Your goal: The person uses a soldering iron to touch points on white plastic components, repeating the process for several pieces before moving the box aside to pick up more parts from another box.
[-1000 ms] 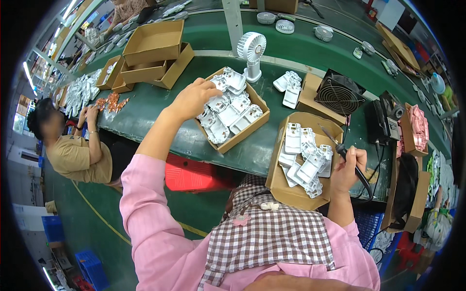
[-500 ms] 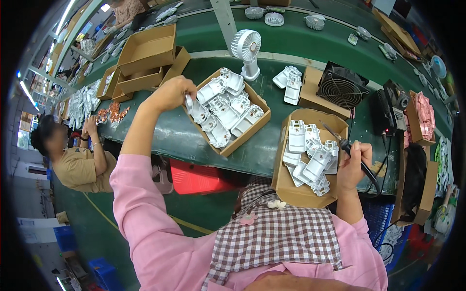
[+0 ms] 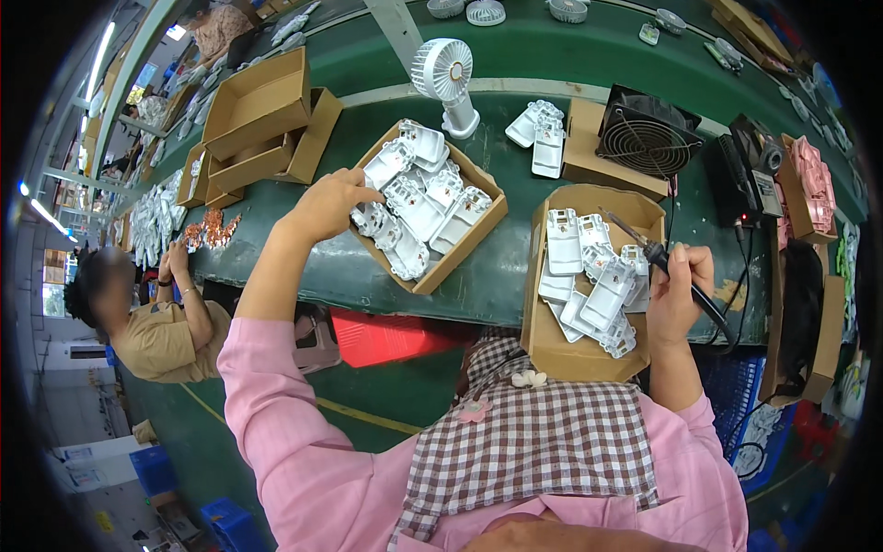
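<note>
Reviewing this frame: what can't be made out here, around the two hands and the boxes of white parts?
Head view only:
- Left hand: its fingertips are buried among white housings in the left box; whether they grip one is hidden.
- Soldering iron in the right hand: its tip is too thin to tell if it touches anything.
- Right box: lower parts overlap, so no count.
- Bench ends: bent and cut off by the fisheye rim.

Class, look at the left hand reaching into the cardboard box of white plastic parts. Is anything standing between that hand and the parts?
Nothing visible does. The left hand is already at the left edge of the open cardboard box, fingers on the white plastic parts. The box has no lid. The right hand holds a soldering iron over another box, well aside.
</note>
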Demonstrator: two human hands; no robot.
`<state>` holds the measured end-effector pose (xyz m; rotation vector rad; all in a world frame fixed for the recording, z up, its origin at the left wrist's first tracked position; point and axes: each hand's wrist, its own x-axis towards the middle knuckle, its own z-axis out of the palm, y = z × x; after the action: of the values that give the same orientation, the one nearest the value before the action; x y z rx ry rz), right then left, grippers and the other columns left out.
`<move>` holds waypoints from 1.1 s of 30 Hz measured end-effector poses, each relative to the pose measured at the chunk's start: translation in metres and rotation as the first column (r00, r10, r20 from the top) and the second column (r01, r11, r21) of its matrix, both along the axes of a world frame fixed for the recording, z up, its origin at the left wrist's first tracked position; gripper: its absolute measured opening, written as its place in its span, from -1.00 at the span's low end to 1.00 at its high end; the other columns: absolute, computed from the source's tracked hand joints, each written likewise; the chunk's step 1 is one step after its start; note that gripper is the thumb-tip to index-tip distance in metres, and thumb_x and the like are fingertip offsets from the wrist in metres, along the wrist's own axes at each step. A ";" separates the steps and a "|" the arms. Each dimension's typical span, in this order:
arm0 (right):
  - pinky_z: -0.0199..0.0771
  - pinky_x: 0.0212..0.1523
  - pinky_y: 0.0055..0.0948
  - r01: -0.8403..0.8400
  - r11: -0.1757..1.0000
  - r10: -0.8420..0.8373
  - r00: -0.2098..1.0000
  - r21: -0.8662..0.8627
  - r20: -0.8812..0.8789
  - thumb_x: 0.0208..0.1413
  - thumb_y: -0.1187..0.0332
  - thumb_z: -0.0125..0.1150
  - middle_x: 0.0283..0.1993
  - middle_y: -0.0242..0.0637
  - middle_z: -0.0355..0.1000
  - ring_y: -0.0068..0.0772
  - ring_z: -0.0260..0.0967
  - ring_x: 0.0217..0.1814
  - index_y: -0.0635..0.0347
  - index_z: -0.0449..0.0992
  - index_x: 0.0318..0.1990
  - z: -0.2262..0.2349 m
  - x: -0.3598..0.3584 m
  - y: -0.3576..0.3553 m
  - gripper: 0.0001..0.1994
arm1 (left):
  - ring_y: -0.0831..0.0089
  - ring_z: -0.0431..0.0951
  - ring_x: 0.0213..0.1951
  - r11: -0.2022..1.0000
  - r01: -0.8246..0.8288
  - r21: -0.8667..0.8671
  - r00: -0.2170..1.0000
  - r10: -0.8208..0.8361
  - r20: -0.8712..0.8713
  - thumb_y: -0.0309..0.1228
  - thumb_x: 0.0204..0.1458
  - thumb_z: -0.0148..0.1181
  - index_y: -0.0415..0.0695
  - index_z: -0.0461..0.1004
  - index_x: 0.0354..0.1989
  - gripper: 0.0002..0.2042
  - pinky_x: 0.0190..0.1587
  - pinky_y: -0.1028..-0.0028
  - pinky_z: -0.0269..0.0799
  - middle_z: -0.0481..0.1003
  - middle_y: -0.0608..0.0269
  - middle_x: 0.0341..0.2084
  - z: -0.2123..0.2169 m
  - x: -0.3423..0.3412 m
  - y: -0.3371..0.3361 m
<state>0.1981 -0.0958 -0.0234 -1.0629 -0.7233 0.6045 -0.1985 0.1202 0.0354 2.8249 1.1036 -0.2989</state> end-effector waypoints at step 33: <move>0.02 -0.73 -0.73 -0.028 1.000 0.028 1.000 0.002 -0.007 0.16 0.42 0.12 -0.55 -0.45 0.24 -0.76 0.07 -0.71 0.16 0.28 -0.46 -0.003 0.003 0.001 -0.81 | 0.11 0.43 -0.09 0.898 -0.144 -0.415 0.966 0.218 0.137 -0.58 -0.17 0.29 -0.19 0.40 -0.15 -0.66 -0.01 0.30 0.36 0.44 0.08 -0.23 0.009 0.016 -0.034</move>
<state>0.2006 -0.0948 -0.0264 -1.0498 -0.7338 0.6308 -0.1824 0.0865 0.0444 2.3190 1.1083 -0.2186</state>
